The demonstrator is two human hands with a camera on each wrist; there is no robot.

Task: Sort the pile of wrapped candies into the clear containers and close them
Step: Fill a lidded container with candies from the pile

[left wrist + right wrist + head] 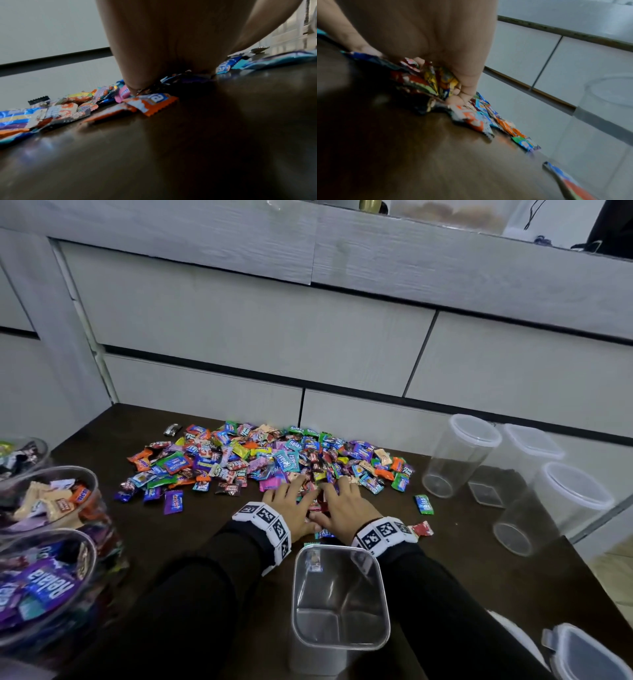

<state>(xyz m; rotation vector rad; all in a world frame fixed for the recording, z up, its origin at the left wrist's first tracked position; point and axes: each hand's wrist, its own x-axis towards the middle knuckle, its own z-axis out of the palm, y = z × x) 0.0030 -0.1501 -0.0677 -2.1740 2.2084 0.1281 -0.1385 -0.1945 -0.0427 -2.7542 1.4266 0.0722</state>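
- Table (191, 518) dark and wide, holding all of it
- Pile of candies (267, 460) spread across the middle, many colours mixed up, so sorting looks far from done
- Full round tubs (73, 470) off to the left, empty tubs with lids (462, 453) off to the right
- Open square tub (335, 547) closest in, no lid on, sitting between the two arms, just behind both wrists
- Left hand (291, 505) lying on the near edge of the pile, fingers spread and fairly straight, pressing down, not wrapped round anything
- Right hand (346, 505) right beside it, fingers curled round a bunch of wrappers (426, 81), bunch tucked under the palm and resting on the table
- Could go wrong: shiny wrappers slipping out on the way up, from too big a handful
- Could go wrong: wrong colours scooped in too, from candies lying so close together
- Could go wrong: square tub knocked over by a wrist pulling back, being so near
- Stray blue candy (424, 504) and red candy (422, 529) lying apart to the right, easy to miss
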